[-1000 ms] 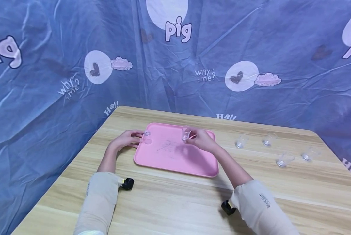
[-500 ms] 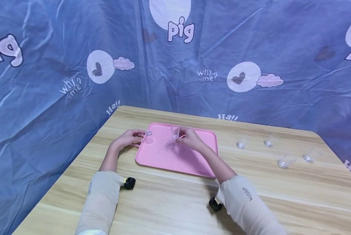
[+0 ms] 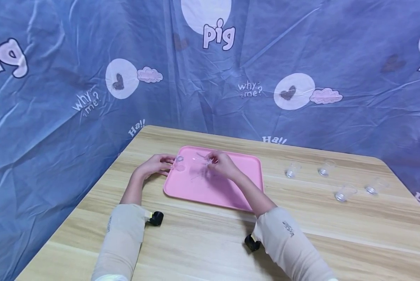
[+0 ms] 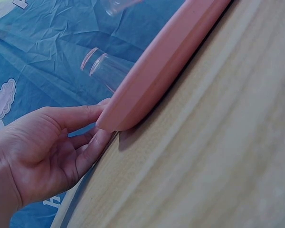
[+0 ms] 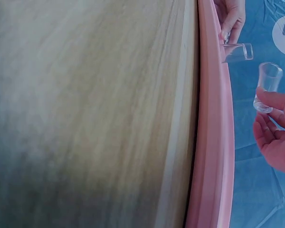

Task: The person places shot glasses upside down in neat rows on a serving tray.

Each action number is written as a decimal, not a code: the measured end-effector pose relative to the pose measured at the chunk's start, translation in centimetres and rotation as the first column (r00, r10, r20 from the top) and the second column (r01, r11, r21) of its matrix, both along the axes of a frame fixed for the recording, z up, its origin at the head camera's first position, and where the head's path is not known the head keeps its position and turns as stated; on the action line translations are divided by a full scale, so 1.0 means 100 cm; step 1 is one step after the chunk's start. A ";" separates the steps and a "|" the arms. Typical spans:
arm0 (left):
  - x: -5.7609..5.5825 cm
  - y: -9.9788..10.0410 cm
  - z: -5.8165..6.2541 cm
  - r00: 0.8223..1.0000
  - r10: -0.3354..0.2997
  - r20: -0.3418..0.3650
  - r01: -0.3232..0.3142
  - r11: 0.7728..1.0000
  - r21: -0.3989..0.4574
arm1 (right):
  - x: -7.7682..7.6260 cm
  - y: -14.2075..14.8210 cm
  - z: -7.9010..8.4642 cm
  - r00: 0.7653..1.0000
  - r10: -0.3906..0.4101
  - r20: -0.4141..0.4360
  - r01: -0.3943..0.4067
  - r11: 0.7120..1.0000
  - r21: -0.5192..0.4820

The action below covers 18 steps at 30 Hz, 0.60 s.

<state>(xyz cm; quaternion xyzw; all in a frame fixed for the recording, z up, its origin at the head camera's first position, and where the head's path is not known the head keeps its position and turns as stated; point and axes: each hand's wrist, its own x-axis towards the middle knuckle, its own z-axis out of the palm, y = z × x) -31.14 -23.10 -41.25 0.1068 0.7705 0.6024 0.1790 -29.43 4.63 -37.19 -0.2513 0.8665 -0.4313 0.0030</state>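
Note:
A pink tray (image 3: 220,198) with a faint branch print lies on the wooden table. My left hand (image 3: 156,165) grips its left edge, thumb at the rim and fingers under it in the left wrist view. Just inside that edge stands a clear glass (image 4: 107,71), mouth up. Over the tray's middle, my right hand (image 3: 224,165) pinches a clear shot glass (image 5: 267,78) near its thick base. That shot glass is tipped on its side, its mouth pointing left toward my left hand.
Several more clear glasses (image 3: 293,170) stand on the table (image 3: 195,242) to the right of the tray. A blue printed cloth (image 3: 210,97) hangs behind the table and along its left side. Black wrist cameras (image 3: 156,218) hang at both cuffs.
My right hand has carried the shot glass leftward across the tray and tipped it from upright onto its side. My left hand stays at the tray's edge.

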 end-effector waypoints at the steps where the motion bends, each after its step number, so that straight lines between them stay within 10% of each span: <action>1: 0.000 0.000 0.000 1.000 -0.001 0.000 0.001 1.000 0.000 | 0.000 0.000 0.000 1.000 -0.001 0.002 0.001 1.000 0.005; 18: 0.003 0.001 0.004 1.000 0.005 0.004 -0.005 1.000 -0.008 | 0.000 -0.009 -0.007 0.993 -0.089 0.080 0.091 0.996 -0.021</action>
